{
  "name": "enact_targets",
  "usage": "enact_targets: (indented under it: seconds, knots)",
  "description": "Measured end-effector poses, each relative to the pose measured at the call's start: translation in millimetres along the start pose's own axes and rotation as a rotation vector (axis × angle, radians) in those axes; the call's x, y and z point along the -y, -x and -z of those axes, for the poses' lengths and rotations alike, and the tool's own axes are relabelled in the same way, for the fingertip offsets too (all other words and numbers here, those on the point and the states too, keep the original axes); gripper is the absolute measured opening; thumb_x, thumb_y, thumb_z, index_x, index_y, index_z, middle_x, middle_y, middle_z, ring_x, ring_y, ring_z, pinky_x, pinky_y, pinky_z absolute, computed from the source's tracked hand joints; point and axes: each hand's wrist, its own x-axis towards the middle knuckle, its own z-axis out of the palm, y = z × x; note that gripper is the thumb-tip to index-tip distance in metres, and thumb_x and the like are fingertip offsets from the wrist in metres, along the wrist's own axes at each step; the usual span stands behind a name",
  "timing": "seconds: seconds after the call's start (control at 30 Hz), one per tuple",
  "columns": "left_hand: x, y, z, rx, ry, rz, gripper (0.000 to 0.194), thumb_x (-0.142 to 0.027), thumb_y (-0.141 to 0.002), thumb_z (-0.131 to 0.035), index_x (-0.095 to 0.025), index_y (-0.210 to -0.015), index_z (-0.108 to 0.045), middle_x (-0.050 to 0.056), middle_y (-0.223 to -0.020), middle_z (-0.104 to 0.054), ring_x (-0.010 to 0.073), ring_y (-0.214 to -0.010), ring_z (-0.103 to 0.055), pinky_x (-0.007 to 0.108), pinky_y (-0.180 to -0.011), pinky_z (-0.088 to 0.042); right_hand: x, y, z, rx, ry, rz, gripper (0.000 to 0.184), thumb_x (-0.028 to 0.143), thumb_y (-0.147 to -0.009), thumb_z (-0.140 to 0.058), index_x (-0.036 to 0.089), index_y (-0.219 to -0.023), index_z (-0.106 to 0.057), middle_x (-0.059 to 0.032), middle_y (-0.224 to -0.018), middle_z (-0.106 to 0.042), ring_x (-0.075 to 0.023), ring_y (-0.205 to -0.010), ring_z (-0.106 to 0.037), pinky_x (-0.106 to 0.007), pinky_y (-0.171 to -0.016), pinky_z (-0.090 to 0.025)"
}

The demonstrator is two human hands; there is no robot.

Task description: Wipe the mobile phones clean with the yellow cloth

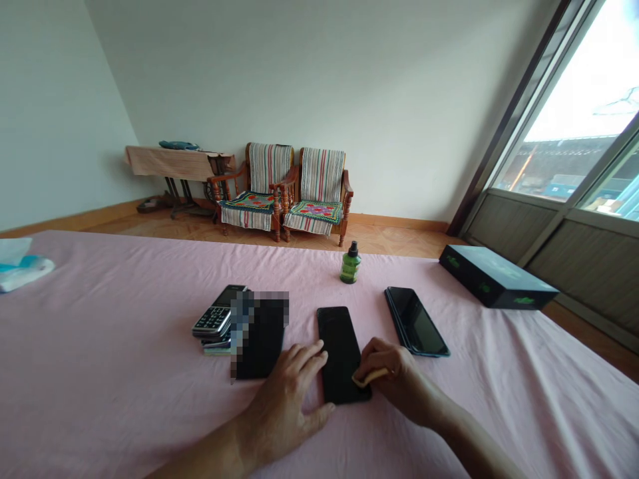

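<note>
A black smartphone [340, 346] lies flat on the pink sheet, its dark screen up. My left hand [292, 399] rests along its left side with fingers apart, the fingertips at the phone's edge. In my right hand [394, 372], closed fingers pinch a folded tan cloth [372, 376] against the lower right part of the screen. Left of my left hand are a partly blurred black flat item [264, 339] and a keypad phone [219, 316] on top of a small stack. Two stacked smartphones [419, 322] lie to the right of my right hand.
A green spray bottle [350, 265] with a black top stands beyond the phone. A black box [494, 276] sits at the right edge of the pink sheet [124, 399], a tissue pack [24, 269] at far left. Wooden chairs [314, 193] and a cloth-covered table [170, 163] stand behind.
</note>
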Motion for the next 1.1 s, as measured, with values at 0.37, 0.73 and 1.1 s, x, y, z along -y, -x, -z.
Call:
enact_targets:
  seconds: [0.37, 0.73, 1.1]
  knots:
    - [2, -1, -2.4, -0.021, -0.027, -0.022, 0.062, -0.027, -0.072, -0.072, -0.021, -0.13, -0.05, 0.009, -0.139, -0.048, 0.0292, -0.127, -0.043, 0.05, -0.107, -0.034, 1, 0, -1, 0.0, 0.054, -0.013, 0.043, -0.008, -0.06, -0.046, 0.021, -0.071, -0.076, -0.0012, -0.077, -0.062, -0.0111, -0.069, -0.061, -0.021, -0.062, -0.044]
    - [-2, 0, 0.8, -0.021, -0.013, -0.017, 0.062, -0.026, -0.069, -0.073, -0.018, -0.128, -0.053, 0.011, -0.135, -0.051, 0.0308, -0.125, -0.044, 0.051, -0.108, -0.034, -31, -71, -10, -0.333, 0.251, 0.121, 0.036, -0.001, -0.071, -0.048, 0.02, -0.081, -0.076, -0.0052, -0.08, -0.065, -0.0157, -0.073, -0.061, -0.026, -0.066, -0.047]
    - [-2, 1, 2.4, -0.023, -0.001, -0.018, 0.063, -0.028, -0.069, -0.073, -0.019, -0.128, -0.053, 0.01, -0.136, -0.05, 0.0309, -0.124, -0.045, 0.05, -0.107, -0.036, -49, -100, -20, -0.344, 0.281, 0.201, 0.034, 0.001, -0.075, -0.049, 0.019, -0.082, -0.076, -0.0061, -0.077, -0.062, -0.0174, -0.077, -0.056, -0.029, -0.072, -0.045]
